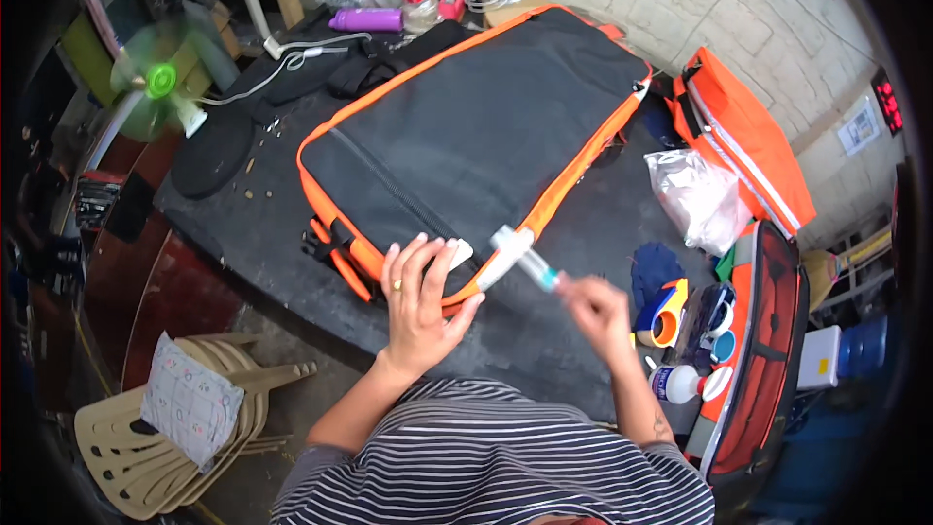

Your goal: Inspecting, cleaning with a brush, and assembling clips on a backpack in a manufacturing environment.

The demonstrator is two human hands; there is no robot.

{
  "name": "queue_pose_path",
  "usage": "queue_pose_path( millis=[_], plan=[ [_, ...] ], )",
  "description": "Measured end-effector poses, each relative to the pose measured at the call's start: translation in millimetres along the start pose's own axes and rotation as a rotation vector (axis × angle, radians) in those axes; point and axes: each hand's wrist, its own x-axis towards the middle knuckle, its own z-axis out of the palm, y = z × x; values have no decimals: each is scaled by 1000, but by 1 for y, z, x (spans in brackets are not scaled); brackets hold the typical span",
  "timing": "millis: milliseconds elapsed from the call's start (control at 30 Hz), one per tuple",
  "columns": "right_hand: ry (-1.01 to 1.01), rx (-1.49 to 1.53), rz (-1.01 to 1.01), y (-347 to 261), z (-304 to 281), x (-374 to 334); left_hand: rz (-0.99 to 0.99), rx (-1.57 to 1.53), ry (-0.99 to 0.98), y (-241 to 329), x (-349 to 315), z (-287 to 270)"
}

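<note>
A large black bag [466,126] with orange edging lies flat across the dark table, a zipper line running along its near left part. My left hand [423,301] rests on its near corner, fingers stretched out and pressing down, a ring on one finger. Beside those fingertips shows a small white piece [462,253]; whether it is loose or part of the bag I cannot tell. In my closed right hand [595,311] is a slim pale brush-like tool [530,264] with a teal band, smeared by motion. Its far end reaches the whitish strip [504,261] on the bag's edging.
To the right stand an orange bag [748,136], a clear plastic bag [695,196], a yellow tape dispenser [668,314], a white bottle [677,384] and an open red-lined bag [763,360]. A green fan [160,81] and its cable are far left; a purple bottle [366,20] lies behind.
</note>
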Motion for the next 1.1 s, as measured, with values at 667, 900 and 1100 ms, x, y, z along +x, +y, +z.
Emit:
queue_pose_path(
  millis=[667, 900, 1100],
  plan=[
    [-175, -14, -196, 18, -79, 93, 18, 60, -49, 7, 6, -5],
    [-353, 13, -254, 5, -76, 81, -10, 85, -76, 10, 4, -6],
    [-48, 4, 12, 60, -104, 116, -88, -29, 56, 10, -3, -10]
  ],
)
